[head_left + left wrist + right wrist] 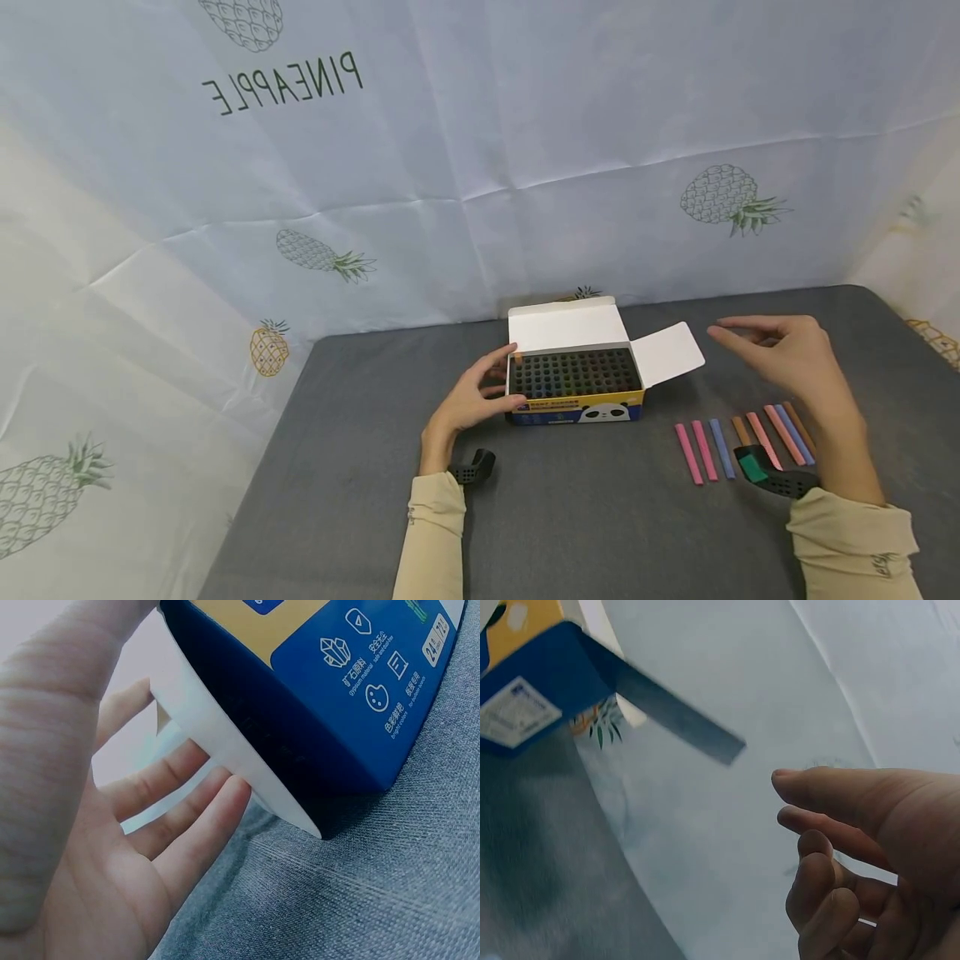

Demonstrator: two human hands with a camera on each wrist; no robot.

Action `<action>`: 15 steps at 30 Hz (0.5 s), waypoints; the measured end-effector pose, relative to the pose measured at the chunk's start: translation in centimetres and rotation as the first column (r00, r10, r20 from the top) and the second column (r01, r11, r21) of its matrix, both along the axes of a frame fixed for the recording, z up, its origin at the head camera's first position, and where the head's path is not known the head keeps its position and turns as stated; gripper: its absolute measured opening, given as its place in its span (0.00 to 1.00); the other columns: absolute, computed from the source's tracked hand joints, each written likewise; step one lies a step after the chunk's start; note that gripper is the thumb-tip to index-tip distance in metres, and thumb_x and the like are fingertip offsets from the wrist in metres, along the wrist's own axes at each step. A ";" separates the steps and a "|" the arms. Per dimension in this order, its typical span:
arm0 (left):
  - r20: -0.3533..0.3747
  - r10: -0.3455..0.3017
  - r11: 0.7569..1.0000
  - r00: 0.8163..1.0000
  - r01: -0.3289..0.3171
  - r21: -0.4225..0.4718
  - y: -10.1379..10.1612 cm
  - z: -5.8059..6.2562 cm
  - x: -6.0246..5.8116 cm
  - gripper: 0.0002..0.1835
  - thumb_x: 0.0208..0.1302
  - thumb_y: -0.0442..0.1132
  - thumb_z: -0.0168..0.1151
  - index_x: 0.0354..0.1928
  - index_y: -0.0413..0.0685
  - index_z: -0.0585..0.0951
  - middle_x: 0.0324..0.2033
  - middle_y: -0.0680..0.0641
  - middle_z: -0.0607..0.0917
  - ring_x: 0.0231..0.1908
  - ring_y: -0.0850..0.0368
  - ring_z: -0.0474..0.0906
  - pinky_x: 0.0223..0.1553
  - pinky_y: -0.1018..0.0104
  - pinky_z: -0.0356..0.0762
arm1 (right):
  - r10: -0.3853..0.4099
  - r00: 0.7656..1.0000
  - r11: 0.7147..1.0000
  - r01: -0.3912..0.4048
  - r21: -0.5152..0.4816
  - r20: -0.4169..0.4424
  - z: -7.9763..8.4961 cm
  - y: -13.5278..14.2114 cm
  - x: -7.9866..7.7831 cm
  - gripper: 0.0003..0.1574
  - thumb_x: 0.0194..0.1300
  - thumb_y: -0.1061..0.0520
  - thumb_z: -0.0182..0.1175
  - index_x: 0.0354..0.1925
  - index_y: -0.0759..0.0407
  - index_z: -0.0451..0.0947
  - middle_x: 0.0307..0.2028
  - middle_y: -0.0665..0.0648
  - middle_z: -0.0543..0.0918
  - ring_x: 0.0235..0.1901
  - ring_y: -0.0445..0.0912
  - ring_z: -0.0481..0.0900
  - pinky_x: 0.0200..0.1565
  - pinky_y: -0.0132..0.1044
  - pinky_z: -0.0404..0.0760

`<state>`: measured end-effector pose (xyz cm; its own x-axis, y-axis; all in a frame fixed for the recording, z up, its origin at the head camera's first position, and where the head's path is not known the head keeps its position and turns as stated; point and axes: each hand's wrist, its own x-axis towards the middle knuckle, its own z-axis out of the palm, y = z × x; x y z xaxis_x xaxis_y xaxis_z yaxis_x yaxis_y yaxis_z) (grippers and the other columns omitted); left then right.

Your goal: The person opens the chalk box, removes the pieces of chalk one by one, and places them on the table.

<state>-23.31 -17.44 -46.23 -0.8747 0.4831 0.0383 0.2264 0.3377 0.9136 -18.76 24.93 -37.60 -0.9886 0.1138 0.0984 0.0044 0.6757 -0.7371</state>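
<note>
An opened chalk box [577, 410], yellow and blue with a panda face, stands on the table; its black insert [573, 372] is full of small round holes. One orange chalk end [517, 358] shows at the insert's back left corner. My left hand [474, 398] grips the box's left end, thumb at the front edge and index finger at the back corner. In the left wrist view its other fingers touch the white end flap [225, 742]. My right hand [795, 354] hovers right of the box's side flap [667, 354], thumb and index finger slightly apart, nothing between them.
Several chalk sticks, among them a pink stick [689, 454], a blue stick [722, 448] and a salmon stick [784, 435], lie in a row right of the box. Behind the grey table [360, 500] hangs a pineapple-print curtain [420, 150]. The box's white lid [566, 327] stands raised.
</note>
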 end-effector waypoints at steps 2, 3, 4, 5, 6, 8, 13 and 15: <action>-0.001 -0.001 1.000 1.000 0.001 0.003 0.0 0.0 0.0 0.43 0.64 0.49 0.72 0.78 0.70 0.61 0.70 0.45 0.68 0.65 0.47 0.72 0.67 0.50 0.78 | 0.002 1.000 1.000 -0.001 0.004 -0.016 0.2 -0.6 -0.1 0.34 0.69 0.37 0.65 0.58 0.62 0.84 0.27 0.27 0.75 0.29 0.34 0.70 0.26 0.34 0.68; -0.002 -0.002 1.000 1.000 0.002 0.004 0.0 0.0 0.0 0.43 0.64 0.49 0.72 0.78 0.70 0.61 0.70 0.45 0.68 0.64 0.47 0.72 0.67 0.50 0.78 | 0.004 1.000 1.000 -0.004 0.005 -0.026 0.4 -1.0 -0.2 0.33 0.69 0.37 0.65 0.57 0.62 0.85 0.27 0.28 0.75 0.29 0.35 0.70 0.26 0.34 0.68; -0.003 -0.002 1.000 1.000 0.002 0.003 0.0 0.1 0.0 0.43 0.65 0.48 0.72 0.78 0.70 0.61 0.70 0.45 0.68 0.64 0.47 0.72 0.67 0.50 0.78 | 0.005 0.999 1.000 -0.005 0.004 -0.034 0.5 -1.3 -0.2 0.33 0.69 0.38 0.65 0.57 0.61 0.85 0.27 0.28 0.76 0.29 0.34 0.71 0.26 0.34 0.68; -0.003 -0.001 1.000 1.000 0.001 0.004 0.0 0.1 0.0 0.44 0.65 0.47 0.72 0.79 0.69 0.61 0.70 0.45 0.68 0.64 0.47 0.72 0.67 0.50 0.78 | 0.011 0.999 1.000 -0.011 0.002 -0.043 0.7 -1.6 -0.3 0.32 0.69 0.38 0.66 0.57 0.62 0.85 0.27 0.31 0.77 0.29 0.35 0.70 0.26 0.34 0.68; -0.003 -0.001 1.000 1.000 0.001 0.004 -0.1 0.1 0.1 0.44 0.65 0.46 0.72 0.79 0.69 0.61 0.70 0.45 0.68 0.64 0.47 0.71 0.67 0.49 0.78 | 0.018 0.998 1.000 -0.017 0.004 -0.054 0.8 -1.9 -0.3 0.31 0.69 0.39 0.66 0.57 0.62 0.85 0.27 0.34 0.78 0.28 0.35 0.70 0.26 0.34 0.68; -0.001 -0.001 1.000 1.000 0.001 0.005 -0.1 0.2 0.1 0.44 0.65 0.44 0.72 0.79 0.67 0.61 0.71 0.44 0.68 0.65 0.46 0.71 0.67 0.48 0.78 | 0.035 0.997 0.999 -0.035 0.007 -0.066 1.0 -2.6 -0.4 0.30 0.69 0.41 0.66 0.56 0.62 0.85 0.29 0.40 0.81 0.28 0.36 0.70 0.25 0.34 0.67; 0.007 -0.006 1.000 1.000 0.006 0.013 0.0 0.4 0.3 0.44 0.65 0.41 0.71 0.80 0.63 0.60 0.72 0.42 0.66 0.67 0.43 0.70 0.68 0.46 0.77 | 0.070 0.996 0.998 -0.070 -0.002 -0.058 1.7 -4.3 -0.6 0.30 0.69 0.41 0.66 0.57 0.62 0.85 0.31 0.54 0.84 0.26 0.37 0.72 0.24 0.35 0.70; 0.008 -0.007 1.000 1.000 0.007 0.010 0.0 0.5 0.3 0.44 0.65 0.42 0.71 0.80 0.64 0.60 0.72 0.42 0.67 0.67 0.43 0.70 0.68 0.47 0.77 | 0.083 0.995 0.996 -0.084 -0.006 -0.057 2.0 -4.9 -0.6 0.30 0.69 0.41 0.66 0.57 0.63 0.85 0.31 0.57 0.85 0.25 0.38 0.73 0.24 0.35 0.72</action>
